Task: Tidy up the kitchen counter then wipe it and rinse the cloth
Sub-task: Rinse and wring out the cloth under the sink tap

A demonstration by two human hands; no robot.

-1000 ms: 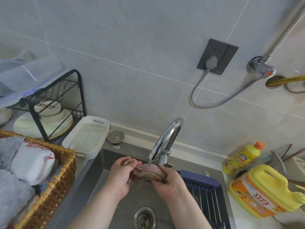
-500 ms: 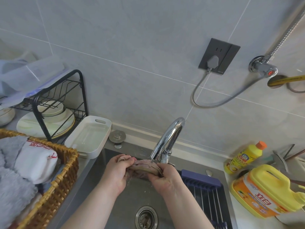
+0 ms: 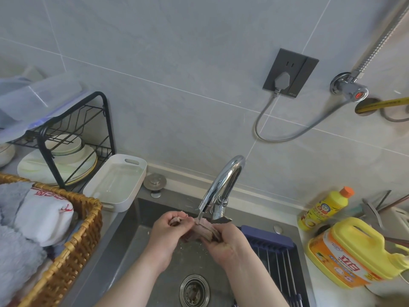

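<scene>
The cloth [image 3: 204,229], a pinkish-grey rag bunched into a short wad, is held over the sink [image 3: 130,240] right under the mouth of the chrome faucet [image 3: 223,185], where a thin run of water shows. Both hands are closed on it. The left hand [image 3: 169,231] has its fingers curled round the cloth's left end, a bit of fabric showing inside the fist. The right hand [image 3: 225,244] grips the right end, its fingers wrapped round the folds. The two hands are close together, nearly touching.

Below them lies the grey sink floor, flecked with crumbs, with the round drain strainer [image 3: 194,291] at the near edge. A dark blue drying rack [image 3: 272,251] sits across the sink's right side.

On the desk to the far left of the sink rests a metal sink stopper [image 3: 155,181], and just beside it a white baking dish [image 3: 117,180]. Further left stands a black wire dish rack [image 3: 106,120] with plates [image 3: 73,160] stacked under it. At the near left is a wicker basket [image 3: 73,251] filled with folded towels [image 3: 44,218].

On the right of the desk stand a small yellow bottle [image 3: 323,210] with an orange cap and, nearer, a large yellow detergent jug [image 3: 354,251]. On the tiled wall a grey plug [image 3: 282,79] sits in a dark socket [image 3: 290,73], with a chrome valve [image 3: 349,89] to its right.
</scene>
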